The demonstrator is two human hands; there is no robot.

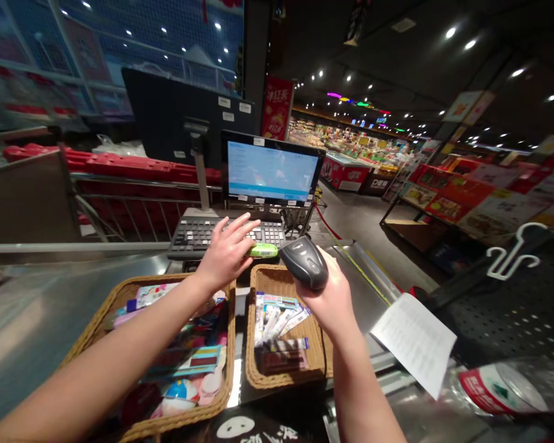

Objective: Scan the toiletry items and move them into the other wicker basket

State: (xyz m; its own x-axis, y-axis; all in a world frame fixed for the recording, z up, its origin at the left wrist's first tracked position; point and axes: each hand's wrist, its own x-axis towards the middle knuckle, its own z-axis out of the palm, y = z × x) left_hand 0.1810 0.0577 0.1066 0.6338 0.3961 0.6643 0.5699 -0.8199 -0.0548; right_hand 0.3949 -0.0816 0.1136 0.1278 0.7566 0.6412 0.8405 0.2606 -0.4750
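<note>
My left hand [229,252] reaches over the black keyboard [198,237], with several fingers stretched across its keys. Between its thumb and forefinger it holds a small bright green packet [264,250] with a barcode label. Wrapped in my right hand [335,295] is a black handheld barcode scanner [305,261], its head pointing left at the packet's end. Below the hands, a smaller wicker basket [286,274] holds several slim white packets [281,323] and boxes. The larger wicker basket [231,344] on the left is filled with mixed small goods, partly covered by my left forearm.
A lit monitor [272,172] stands behind the keyboard, beside a dark second screen [166,117] seen from behind. On the right are a printed paper sheet [415,341], a large plastic bottle [503,387] and a white hanger [512,252]. A metal counter [23,307] extends left.
</note>
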